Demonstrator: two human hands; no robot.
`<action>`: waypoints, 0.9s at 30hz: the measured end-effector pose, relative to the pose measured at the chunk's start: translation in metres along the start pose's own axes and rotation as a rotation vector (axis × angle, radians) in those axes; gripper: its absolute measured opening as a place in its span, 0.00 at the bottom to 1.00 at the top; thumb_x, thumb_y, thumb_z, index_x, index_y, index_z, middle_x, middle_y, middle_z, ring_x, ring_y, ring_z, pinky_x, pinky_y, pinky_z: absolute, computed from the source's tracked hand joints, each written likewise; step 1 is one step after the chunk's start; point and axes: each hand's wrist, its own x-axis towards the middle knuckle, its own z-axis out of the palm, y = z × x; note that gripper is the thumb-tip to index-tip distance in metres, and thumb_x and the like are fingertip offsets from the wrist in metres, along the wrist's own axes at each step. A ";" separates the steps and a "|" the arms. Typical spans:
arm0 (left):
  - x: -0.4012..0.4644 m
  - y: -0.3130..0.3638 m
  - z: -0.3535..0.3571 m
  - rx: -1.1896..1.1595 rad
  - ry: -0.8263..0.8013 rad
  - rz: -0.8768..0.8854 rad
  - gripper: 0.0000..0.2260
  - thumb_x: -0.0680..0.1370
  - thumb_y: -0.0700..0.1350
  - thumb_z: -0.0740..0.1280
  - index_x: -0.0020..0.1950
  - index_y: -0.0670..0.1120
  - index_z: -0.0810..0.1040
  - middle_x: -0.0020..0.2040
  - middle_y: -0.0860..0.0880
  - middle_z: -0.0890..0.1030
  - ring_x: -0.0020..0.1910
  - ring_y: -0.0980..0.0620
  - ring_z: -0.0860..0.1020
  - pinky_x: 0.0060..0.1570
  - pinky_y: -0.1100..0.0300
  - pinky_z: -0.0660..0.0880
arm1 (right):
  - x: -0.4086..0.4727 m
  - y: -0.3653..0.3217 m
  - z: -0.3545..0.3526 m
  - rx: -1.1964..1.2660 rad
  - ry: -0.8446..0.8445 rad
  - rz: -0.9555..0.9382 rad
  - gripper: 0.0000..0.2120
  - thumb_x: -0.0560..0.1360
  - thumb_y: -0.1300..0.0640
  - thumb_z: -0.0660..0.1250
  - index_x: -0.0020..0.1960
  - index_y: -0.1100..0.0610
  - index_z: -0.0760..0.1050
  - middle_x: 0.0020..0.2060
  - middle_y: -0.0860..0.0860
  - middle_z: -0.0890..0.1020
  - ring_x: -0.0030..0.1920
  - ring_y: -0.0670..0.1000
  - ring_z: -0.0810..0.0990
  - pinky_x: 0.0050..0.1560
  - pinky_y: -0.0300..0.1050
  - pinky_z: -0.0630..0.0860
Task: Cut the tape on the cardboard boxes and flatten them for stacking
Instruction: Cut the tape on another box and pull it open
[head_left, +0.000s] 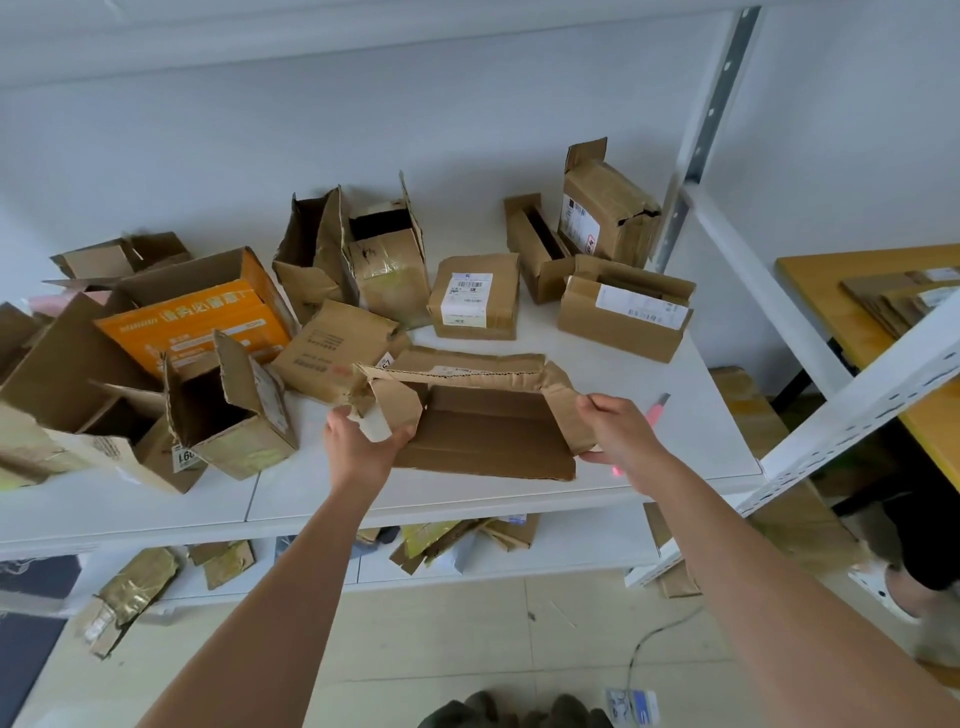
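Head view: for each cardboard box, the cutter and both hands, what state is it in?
Brown cardboard box in hands: opened out, nearly flat.
Left hand: grips its left flap.
Right hand: grips its right edge.
Pink utility cutter: lying on white shelf.
Orange-printed box: open, unflattened.
Labelled square box: closed.

An opened brown cardboard box (483, 426) is held at the shelf's front edge, at centre, its inside facing up, flaps torn and splayed, a strip of pale tape hanging at its 9 o'clock end. At 3 o'clock from it lies a pink cutter (657, 408), partly hidden. More boxes stand from 9 to 1 o'clock: an orange-printed open box (208, 312), a sealed labelled box (475, 296), several with flaps up
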 end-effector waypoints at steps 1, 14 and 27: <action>0.003 -0.001 0.004 -0.001 -0.020 0.002 0.42 0.68 0.54 0.79 0.73 0.42 0.61 0.69 0.42 0.68 0.64 0.43 0.72 0.62 0.46 0.73 | -0.001 -0.001 0.000 -0.006 -0.001 0.000 0.08 0.83 0.51 0.60 0.55 0.53 0.76 0.48 0.43 0.75 0.53 0.50 0.73 0.44 0.44 0.80; 0.015 0.000 0.020 0.023 0.041 0.023 0.31 0.71 0.55 0.74 0.67 0.46 0.64 0.59 0.45 0.76 0.53 0.45 0.77 0.49 0.47 0.79 | -0.004 -0.005 0.002 -0.107 -0.048 -0.006 0.10 0.82 0.52 0.61 0.44 0.51 0.76 0.46 0.48 0.75 0.47 0.48 0.75 0.37 0.38 0.78; 0.015 0.005 0.011 -0.032 0.007 0.114 0.26 0.70 0.50 0.76 0.64 0.44 0.72 0.53 0.50 0.78 0.49 0.51 0.78 0.39 0.63 0.73 | -0.002 -0.021 -0.001 -0.257 -0.019 -0.027 0.15 0.83 0.52 0.60 0.52 0.64 0.77 0.58 0.65 0.77 0.59 0.60 0.77 0.48 0.49 0.82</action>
